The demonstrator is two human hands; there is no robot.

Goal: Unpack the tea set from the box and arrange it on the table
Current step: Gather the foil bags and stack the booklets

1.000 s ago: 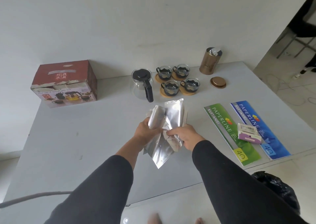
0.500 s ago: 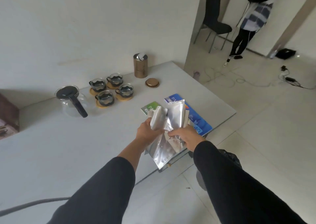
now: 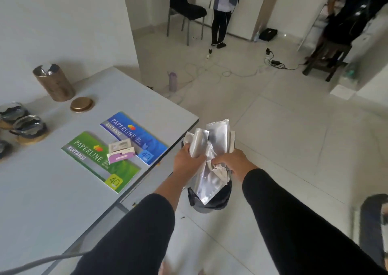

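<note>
Both hands hold a crumpled bundle of silver foil bags [image 3: 207,159] in the air off the surface's [image 3: 42,190] right edge, above a black bin bag [image 3: 212,199] on the floor: the left hand [image 3: 188,162] has its fingers curled round the bundle's left side, and the right hand [image 3: 233,162] pinches its right side. On the surface at about 10 o'clock from the hands stand glass tea cups [image 3: 28,125] on wooden coasters, with an open brown canister [image 3: 54,82] and its round lid [image 3: 81,104] beyond them. Nearer, at 9 o'clock, lie a green receipt book [image 3: 88,159] and a blue receipt book [image 3: 134,136] side by side, with small packets [image 3: 120,151] across both.
</note>
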